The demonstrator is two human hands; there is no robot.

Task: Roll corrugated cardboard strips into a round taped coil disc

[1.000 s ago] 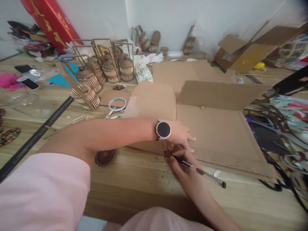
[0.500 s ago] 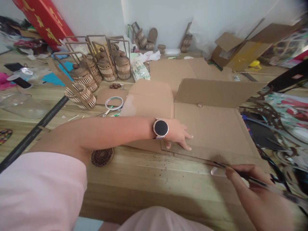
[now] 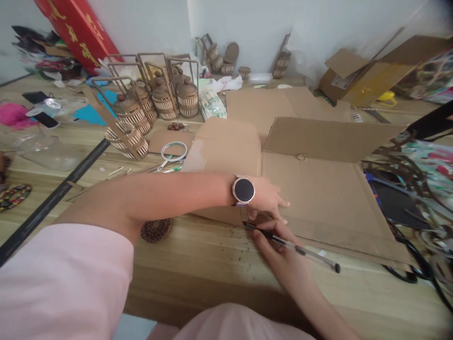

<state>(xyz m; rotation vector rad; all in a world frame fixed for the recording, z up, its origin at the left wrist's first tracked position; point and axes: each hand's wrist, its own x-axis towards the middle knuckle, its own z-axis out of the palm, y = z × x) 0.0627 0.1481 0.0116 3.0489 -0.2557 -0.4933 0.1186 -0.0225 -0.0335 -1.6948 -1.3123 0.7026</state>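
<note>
A large unfolded sheet of cardboard [image 3: 325, 189] lies on the wooden table, one flap standing up at its far side. My left hand [image 3: 267, 196], with a round watch [image 3: 244, 190] on the wrist, presses on the cardboard with its fingers spread. Just below it, my right hand [image 3: 279, 243] grips a black and clear pen [image 3: 300, 249]. The pen's tip touches or nearly touches the near edge of the cardboard, beside my left thumb. Part of the left fingers is hidden behind the right hand.
Several woven lidded baskets [image 3: 187, 99] with tall handles stand at the back left. A round woven coaster [image 3: 155, 230] lies below my left forearm, and a white ring [image 3: 174, 151] above it. An open carton [image 3: 371, 75] stands at the back right. Black scissors handles [image 3: 406, 274] lie at right.
My right hand has moved left with the pen, from the right part of the cardboard's near edge to beside my left hand. The view has shifted slightly.
</note>
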